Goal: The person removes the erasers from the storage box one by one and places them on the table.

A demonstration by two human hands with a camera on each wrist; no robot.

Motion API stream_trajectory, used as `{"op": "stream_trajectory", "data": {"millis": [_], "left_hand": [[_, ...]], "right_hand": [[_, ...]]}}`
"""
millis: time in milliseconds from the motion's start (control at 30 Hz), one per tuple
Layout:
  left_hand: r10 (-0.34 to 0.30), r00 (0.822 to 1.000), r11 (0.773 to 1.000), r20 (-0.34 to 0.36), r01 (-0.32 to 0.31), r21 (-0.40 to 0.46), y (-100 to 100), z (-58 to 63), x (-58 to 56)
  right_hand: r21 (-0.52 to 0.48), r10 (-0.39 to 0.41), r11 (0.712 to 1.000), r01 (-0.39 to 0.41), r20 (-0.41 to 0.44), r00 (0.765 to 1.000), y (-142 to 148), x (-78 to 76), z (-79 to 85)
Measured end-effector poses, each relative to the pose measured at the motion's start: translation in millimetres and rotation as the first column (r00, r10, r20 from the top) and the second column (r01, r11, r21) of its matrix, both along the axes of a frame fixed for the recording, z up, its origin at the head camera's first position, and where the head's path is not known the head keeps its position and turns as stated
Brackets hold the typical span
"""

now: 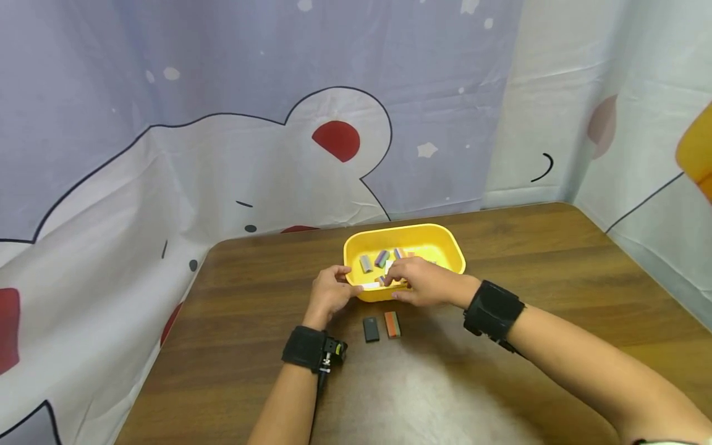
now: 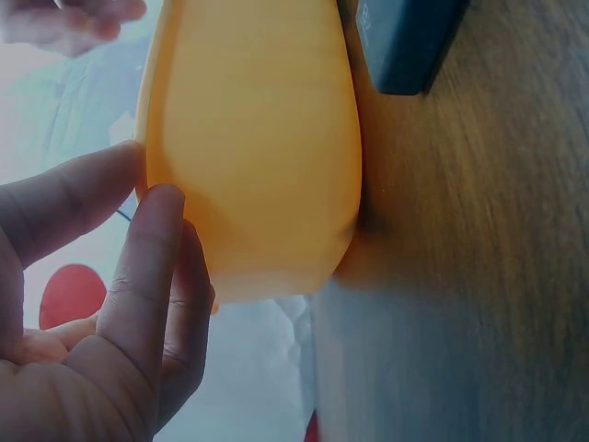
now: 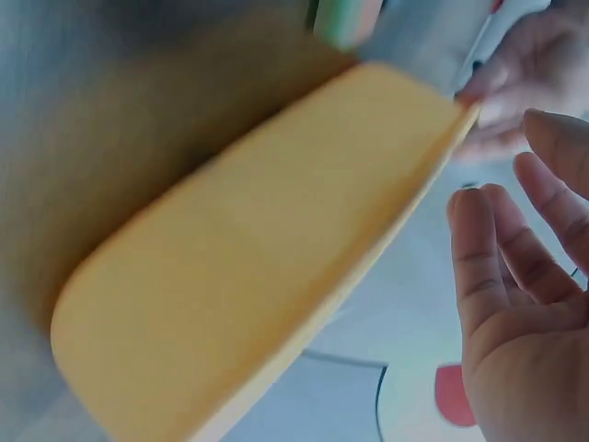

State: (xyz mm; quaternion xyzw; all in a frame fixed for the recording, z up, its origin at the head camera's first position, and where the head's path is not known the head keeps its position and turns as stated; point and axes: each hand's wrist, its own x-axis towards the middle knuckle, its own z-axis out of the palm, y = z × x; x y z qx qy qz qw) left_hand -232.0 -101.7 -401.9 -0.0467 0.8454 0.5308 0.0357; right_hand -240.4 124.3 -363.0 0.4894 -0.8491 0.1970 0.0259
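Left hand (image 1: 330, 290) pinches rim of yellow box (image 1: 400, 236)

The right hand (image 1: 419, 281), fingers loosely bent and thumb apart, hovers over small blocks (image 1: 365, 264) inside. On the fingers' near side, a black block (image 1: 371, 330) and an orange-striped block (image 1: 392, 324) lie on the surface (image 1: 267, 278).

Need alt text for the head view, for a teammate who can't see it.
A person's right hand is over a yellow bin of small blocks while the left hand holds the bin's near-left corner. Nearer the camera, a dark block and a striped block lie side by side on a wooden table.
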Motion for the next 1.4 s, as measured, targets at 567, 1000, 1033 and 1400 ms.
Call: {"op": "stream_trajectory", "data": {"millis": [567, 1000, 1033, 1400], "left_hand": [[-0.004, 1.000, 1.000, 0.007, 0.004, 0.000, 2.9, 3.3, 0.8], [-0.003, 1.000, 1.000, 0.009, 0.004, -0.027, 0.2, -2.3, 3.2], [-0.004, 1.000, 1.000, 0.008, 0.004, -0.027, 0.1, -2.5, 3.3], [0.003, 1.000, 1.000, 0.005, -0.003, -0.004, 0.5, 0.4, 2.4]], "right_hand": [[0.298, -0.210, 0.939, 0.175, 0.092, 0.973, 28.4, -59.3, 11.2], [0.525, -0.392, 0.817, 0.239, 0.202, 0.898, 31.0, -74.6, -5.7], [0.527, -0.402, 0.814, 0.246, 0.205, 0.892, 31.1, -74.8, -6.4], [0.543, -0.427, 0.805, 0.238, 0.253, 0.868, 33.1, -78.6, -4.2]]}}
